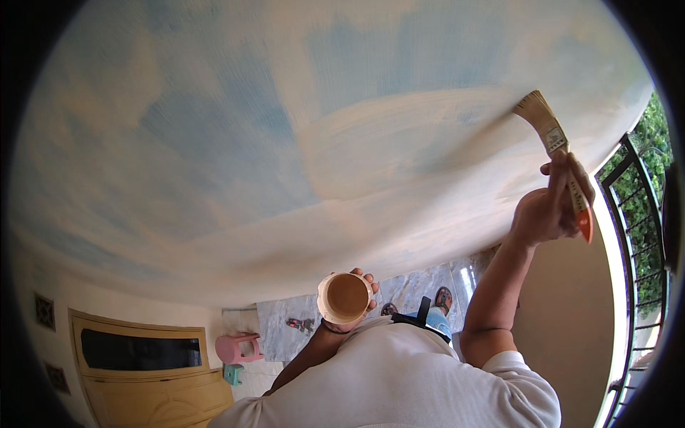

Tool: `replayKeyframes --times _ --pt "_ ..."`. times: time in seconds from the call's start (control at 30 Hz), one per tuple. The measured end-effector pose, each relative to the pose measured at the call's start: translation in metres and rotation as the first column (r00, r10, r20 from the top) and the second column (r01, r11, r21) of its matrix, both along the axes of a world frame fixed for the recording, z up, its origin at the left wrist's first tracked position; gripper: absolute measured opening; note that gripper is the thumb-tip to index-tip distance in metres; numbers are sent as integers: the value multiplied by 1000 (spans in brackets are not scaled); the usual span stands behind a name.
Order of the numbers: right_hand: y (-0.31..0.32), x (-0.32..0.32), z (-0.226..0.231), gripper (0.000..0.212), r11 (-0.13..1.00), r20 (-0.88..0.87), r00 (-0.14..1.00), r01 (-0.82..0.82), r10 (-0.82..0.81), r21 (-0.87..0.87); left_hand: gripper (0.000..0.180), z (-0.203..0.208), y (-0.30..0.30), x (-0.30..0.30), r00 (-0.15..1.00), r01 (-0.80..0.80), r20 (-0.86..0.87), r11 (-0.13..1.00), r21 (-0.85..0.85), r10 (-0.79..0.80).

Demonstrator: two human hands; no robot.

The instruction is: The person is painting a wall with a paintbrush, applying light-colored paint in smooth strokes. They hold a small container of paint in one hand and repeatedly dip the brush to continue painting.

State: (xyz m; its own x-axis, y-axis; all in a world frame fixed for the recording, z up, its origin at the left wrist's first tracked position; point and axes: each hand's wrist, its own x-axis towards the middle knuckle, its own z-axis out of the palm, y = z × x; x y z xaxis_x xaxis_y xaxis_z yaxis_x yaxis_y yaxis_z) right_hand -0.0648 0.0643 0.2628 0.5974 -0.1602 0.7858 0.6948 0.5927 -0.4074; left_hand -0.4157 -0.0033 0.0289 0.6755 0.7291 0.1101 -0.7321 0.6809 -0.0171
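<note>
My right hand (553,203) is raised at the right and closed round the handle of a flat paintbrush (540,116). The brush has pale bristles and an orange handle end, and its bristle tips bend against the wall (399,150). That wall carries uneven patches of cream and pale blue, with streaks from a brush. Low in front of my chest, my left hand (369,283) grips a cream-coloured cup (345,298) from its far right side. Light brown liquid fills part of the cup. Most of the left palm is hidden behind it.
A yellow wooden door (150,381) with a dark pane stands at the lower left. Beside it are a pink stool (239,348) and a small green stool (232,374). Marble-look tiles (282,324) cover the floor. A black metal railing (636,214) runs along the right, with greenery behind.
</note>
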Motion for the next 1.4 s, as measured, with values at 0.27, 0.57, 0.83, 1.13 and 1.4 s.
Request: replayKeyframes --times 0.27,0.57,0.83,1.13,1.4 --pt "-8 -142 15 25 963 655 705 -185 271 -199 57 16 11 13 994 59 -91 998 -29 -62" --pt "4 31 -3 14 940 -185 922 -329 340 84 56 0 3 4 996 55 -69 998 22 -53" --pt "-3 -63 -7 23 969 560 828 123 18 -213 56 -1 13 6 988 124 -91 992 -8 -124" --pt "17 70 6 10 878 -212 852 -466 479 109 56 13 7 13 989 123 -82 992 -3 -123" --pt "9 26 7 19 942 400 883 316 -246 -117 56 5 8 9 987 115 -110 993 -22 -116"
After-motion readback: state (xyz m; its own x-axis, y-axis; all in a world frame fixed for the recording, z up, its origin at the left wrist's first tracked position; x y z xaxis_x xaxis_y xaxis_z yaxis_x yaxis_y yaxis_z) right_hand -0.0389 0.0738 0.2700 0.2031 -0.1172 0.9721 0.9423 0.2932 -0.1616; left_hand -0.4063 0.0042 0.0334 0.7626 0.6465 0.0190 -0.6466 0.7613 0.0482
